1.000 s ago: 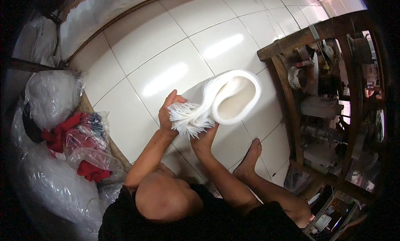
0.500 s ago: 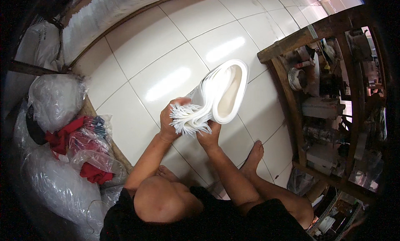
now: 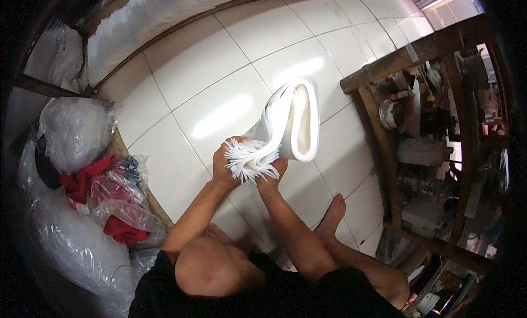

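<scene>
A thick bundle of thin white sheets [image 3: 273, 132], possibly plastic bags, is held above the floor. One end loops over into a tall rounded fold, and the loose edges fan out toward me in a ragged fringe. My left hand [image 3: 220, 167] is closed around the fringed end from the left, its fingertips hidden behind the sheets. On the other side my right hand [image 3: 271, 180] grips the bundle from below, close to the base of the loop. Most of its fingers are covered by the sheets.
White tiles [image 3: 164, 148] cover the floor. Clear plastic bags [image 3: 77, 134] and red cloth [image 3: 125, 229] lie at the left. A dark wooden rack [image 3: 379, 71] with cluttered shelves stands at the right. A long white stack [image 3: 137, 27] lies along the far left edge.
The looped part of the bundle has tipped slightly left and its opening has narrowed. Both hands keep their hold, with the right hand shifted a little down and left.
</scene>
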`<state>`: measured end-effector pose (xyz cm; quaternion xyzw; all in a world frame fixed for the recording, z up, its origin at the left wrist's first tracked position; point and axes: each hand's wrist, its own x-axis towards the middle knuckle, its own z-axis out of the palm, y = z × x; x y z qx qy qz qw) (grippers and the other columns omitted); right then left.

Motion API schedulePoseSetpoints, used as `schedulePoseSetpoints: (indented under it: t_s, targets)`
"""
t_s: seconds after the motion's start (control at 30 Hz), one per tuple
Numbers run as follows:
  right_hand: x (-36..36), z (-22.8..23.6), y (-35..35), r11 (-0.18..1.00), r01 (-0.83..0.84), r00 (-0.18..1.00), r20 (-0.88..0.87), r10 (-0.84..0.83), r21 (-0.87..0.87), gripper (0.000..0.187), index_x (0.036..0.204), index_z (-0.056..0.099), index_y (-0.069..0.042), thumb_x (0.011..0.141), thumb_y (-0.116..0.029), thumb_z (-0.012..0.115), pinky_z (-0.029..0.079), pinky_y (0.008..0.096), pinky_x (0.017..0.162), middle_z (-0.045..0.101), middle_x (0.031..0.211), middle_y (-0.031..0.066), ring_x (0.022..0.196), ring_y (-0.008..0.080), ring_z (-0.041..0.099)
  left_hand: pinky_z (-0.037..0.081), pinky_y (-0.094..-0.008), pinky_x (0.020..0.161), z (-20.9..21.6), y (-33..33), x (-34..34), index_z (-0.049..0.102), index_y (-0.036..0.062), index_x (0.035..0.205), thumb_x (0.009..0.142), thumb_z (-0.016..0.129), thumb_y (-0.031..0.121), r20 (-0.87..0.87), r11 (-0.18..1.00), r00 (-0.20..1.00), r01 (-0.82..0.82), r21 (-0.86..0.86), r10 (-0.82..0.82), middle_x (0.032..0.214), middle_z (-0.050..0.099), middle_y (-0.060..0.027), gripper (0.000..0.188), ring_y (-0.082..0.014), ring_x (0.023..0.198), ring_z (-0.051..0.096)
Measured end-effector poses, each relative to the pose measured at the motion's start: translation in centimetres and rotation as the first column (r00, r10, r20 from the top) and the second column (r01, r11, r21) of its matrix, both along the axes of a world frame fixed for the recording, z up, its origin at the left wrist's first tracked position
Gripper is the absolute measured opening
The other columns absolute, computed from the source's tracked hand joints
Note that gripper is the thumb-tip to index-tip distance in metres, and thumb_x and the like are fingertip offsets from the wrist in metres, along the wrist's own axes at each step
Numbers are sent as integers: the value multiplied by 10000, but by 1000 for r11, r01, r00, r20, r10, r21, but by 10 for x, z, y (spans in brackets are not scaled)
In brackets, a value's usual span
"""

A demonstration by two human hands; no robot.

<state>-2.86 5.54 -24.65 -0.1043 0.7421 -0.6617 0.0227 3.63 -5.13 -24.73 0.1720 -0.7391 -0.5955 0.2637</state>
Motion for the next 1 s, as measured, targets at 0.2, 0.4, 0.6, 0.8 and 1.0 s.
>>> schedulePoseSetpoints:
  t_s: [0.2,0.4,0.6,0.8,1.0]
  targets:
    - [-32,41,-1,982,98,980,-185,-68,161,234,1111,595,57,929,-91,581,498,397,814,664,993,206,899,336,647,524,-368,858,46,-15,1,667,23,1048,725,795,117,20,966,988,-144,-216,152,1040,696,-117,361,-212,963,669]
    - [-108,169,16,834,-152,803,-426,418,531,240,1121,605,8,891,-60,585,523,364,717,662,924,182,788,314,668,513,-380,914,52,-58,-19,442,-15,1306,791,732,199,-37,763,963,-189,618,269,1166,602,-164,628,-263,1047,619]
    - [-129,325,-58,491,-268,559,-281,780,829,186,1033,590,-17,852,-41,628,504,439,663,639,797,225,731,411,648,430,-514,1067,29,-65,-52,289,43,1461,801,723,592,-213,302,934,123,945,285,1364,478,-180,963,-354,1259,493]
    - [-118,384,-113,366,-169,347,-292,891,915,163,979,576,-28,838,-56,654,491,464,650,629,782,221,725,425,635,363,-496,1126,67,-76,-67,317,74,1460,698,715,725,-455,402,831,317,859,318,1381,485,-107,1078,-315,1292,474]
    - [-106,438,-137,424,-263,247,-364,898,867,231,992,587,-31,771,24,628,494,430,639,613,765,224,695,434,618,424,-455,1090,107,-99,-58,294,91,1470,727,788,600,-388,393,777,198,898,496,1388,465,-96,1027,-278,1296,467]
